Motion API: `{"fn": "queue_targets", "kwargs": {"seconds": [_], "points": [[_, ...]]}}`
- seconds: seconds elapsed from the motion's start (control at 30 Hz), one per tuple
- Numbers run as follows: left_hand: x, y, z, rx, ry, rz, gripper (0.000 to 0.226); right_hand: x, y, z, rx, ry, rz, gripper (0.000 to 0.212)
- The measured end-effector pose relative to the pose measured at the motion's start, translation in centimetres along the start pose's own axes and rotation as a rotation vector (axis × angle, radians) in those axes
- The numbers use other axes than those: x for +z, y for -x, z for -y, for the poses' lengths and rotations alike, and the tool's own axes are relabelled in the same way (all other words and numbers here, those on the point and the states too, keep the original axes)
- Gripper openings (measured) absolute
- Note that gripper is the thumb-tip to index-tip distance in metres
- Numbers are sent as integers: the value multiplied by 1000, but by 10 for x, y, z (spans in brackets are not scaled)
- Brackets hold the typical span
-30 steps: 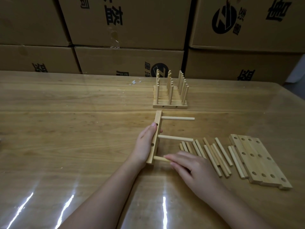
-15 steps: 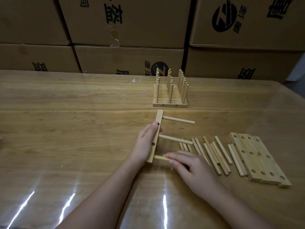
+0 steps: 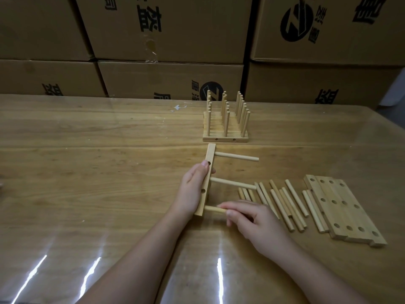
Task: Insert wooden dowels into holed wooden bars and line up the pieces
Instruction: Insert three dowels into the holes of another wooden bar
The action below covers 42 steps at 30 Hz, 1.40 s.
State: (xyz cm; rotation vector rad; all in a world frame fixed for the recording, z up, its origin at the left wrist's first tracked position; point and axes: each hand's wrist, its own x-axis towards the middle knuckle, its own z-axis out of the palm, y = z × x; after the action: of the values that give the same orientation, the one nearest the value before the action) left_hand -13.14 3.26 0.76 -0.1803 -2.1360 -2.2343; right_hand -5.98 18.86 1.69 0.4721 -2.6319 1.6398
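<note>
L hand grips the holed bar on edge mid-bench, fingers & thumb clamped round it, two seated dowels sticking out right, while R hand fingers pinch a third dowel at the bar's near end, loose dowels just right.

This looks like a storeroom or packing workshop. Brown cardboard cartons, printed with a round black logo and large characters, are stacked like a wall behind a long wooden table (its glossy top throws back streaks of light). Batches of identical parts lie on it: loose dowels, holed bars and a finished peg rack.
</note>
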Motion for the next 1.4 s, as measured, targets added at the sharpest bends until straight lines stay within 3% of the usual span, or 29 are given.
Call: {"fn": "queue_targets", "kwargs": {"seconds": [0.33,0.53,0.7,0.83,1.03,1.23,1.4], "points": [[0,0,3,77,-43,-32,35,-3,-1,-1,26,26,31,26],[4,-2,3,74,-59,-51,35,-9,-1,0,-238,621,17,23],[4,-3,2,62,-65,-63,35,-10,1,3,-353,829,-62,15],[6,-2,0,-13,30,58,38,-6,2,3,-331,858,-62,14],[7,-4,-2,-75,93,24,44,10,3,7,-271,872,-64,6],[10,-3,-4,-85,151,-56,37,16,-3,0,-199,831,-5,34],[7,-3,-1,-79,126,-12,35,24,-2,-1,-183,840,-6,32]]}}
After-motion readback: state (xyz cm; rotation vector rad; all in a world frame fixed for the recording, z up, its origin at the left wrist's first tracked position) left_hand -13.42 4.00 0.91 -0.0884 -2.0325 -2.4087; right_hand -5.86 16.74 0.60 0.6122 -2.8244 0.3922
